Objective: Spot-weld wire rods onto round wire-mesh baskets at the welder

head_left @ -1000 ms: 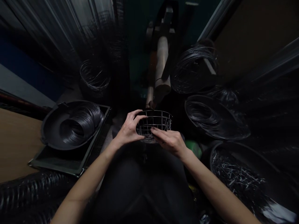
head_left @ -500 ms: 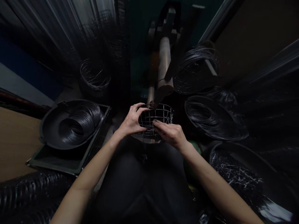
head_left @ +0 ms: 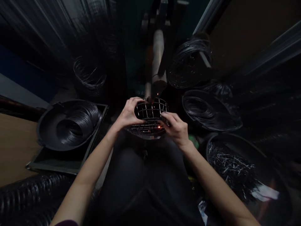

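Note:
A round wire-mesh basket (head_left: 150, 114) is held between both hands in front of my lap. My left hand (head_left: 128, 113) grips its left rim, fingers curled over the top ring. My right hand (head_left: 176, 128) grips the lower right side of the wire basket. The basket's far rim touches the tip of a vertical cylindrical machine head (head_left: 158, 62). Small orange sparks show at that tip and near the basket's base.
A dark pan of coiled wire rings (head_left: 70, 124) sits on a tray at left. More wire rings lie in a pan at right (head_left: 207, 110) and hang behind (head_left: 190, 62). A bin of short metal pins (head_left: 230, 163) is at lower right. Corrugated black hose (head_left: 25, 191) lies lower left.
Both hands raised the basket up and away to the machine tip. The right hand slid from the front of the basket to its right side. Sparks appeared.

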`<state>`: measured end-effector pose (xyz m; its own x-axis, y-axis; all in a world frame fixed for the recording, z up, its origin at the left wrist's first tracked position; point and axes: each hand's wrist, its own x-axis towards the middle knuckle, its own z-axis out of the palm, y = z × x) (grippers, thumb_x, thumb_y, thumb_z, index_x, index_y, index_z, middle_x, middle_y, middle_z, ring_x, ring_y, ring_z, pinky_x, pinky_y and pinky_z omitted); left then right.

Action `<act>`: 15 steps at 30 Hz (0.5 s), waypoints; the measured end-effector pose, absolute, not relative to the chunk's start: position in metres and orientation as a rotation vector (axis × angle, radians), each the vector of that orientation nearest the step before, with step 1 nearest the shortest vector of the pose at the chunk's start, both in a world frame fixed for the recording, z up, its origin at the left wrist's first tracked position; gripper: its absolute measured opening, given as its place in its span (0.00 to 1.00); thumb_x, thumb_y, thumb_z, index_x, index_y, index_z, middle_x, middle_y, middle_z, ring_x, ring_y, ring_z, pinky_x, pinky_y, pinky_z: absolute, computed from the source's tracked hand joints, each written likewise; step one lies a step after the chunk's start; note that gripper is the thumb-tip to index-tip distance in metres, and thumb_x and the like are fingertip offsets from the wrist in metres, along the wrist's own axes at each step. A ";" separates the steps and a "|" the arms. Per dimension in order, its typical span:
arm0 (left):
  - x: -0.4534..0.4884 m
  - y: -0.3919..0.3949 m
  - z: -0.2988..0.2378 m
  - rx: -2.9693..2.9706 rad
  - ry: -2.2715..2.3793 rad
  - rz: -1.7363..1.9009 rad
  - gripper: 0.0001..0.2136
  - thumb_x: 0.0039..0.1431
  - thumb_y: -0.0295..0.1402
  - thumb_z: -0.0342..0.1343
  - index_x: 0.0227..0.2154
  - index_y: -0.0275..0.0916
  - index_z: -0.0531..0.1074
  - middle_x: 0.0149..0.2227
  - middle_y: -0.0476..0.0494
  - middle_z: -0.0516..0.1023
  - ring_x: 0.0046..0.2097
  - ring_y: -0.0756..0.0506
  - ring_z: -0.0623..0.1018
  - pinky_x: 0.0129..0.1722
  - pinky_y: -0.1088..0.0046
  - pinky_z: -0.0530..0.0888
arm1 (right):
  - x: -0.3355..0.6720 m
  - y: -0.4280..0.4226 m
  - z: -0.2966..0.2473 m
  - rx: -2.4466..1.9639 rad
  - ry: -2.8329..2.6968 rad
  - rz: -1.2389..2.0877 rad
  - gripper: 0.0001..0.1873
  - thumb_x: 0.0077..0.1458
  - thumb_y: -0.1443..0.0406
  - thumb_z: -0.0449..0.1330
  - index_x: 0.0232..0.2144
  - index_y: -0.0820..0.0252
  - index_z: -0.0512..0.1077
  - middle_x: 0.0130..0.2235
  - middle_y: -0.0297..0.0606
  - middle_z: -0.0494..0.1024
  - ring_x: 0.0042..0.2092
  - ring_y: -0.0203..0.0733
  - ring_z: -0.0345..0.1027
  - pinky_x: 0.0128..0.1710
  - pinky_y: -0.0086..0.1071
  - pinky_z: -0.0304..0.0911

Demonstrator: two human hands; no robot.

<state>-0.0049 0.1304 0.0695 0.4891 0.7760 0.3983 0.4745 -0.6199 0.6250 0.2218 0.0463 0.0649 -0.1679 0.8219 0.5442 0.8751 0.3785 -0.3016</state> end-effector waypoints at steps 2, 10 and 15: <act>-0.003 0.136 0.071 2.289 1.046 0.945 0.35 0.37 0.33 0.71 0.51 0.39 0.66 0.53 0.40 0.71 0.55 0.37 0.70 0.56 0.58 0.69 | 0.223 0.049 0.064 -1.516 -1.882 -0.144 0.14 0.64 0.56 0.57 0.38 0.58 0.77 0.39 0.42 0.78 0.36 0.39 0.73 0.34 0.29 0.68; -0.004 0.163 0.060 2.178 0.978 1.018 0.41 0.33 0.38 0.74 0.53 0.38 0.64 0.53 0.37 0.70 0.55 0.37 0.71 0.57 0.57 0.69 | 0.218 0.070 0.068 -1.540 -1.788 0.021 0.17 0.63 0.53 0.56 0.30 0.59 0.73 0.33 0.38 0.72 0.30 0.36 0.64 0.29 0.30 0.59; -0.001 0.178 0.061 2.114 0.958 1.045 0.41 0.32 0.38 0.74 0.52 0.40 0.62 0.54 0.38 0.69 0.58 0.36 0.71 0.59 0.55 0.68 | 0.217 0.084 0.067 -1.573 -1.756 0.063 0.14 0.60 0.55 0.59 0.30 0.58 0.73 0.32 0.36 0.71 0.29 0.37 0.62 0.30 0.31 0.58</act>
<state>-0.0014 0.1784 0.0606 0.4329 0.8018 0.4120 0.3402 -0.5686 0.7490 0.2171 0.0840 0.0672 0.0514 0.8675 0.4947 0.8299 0.2385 -0.5044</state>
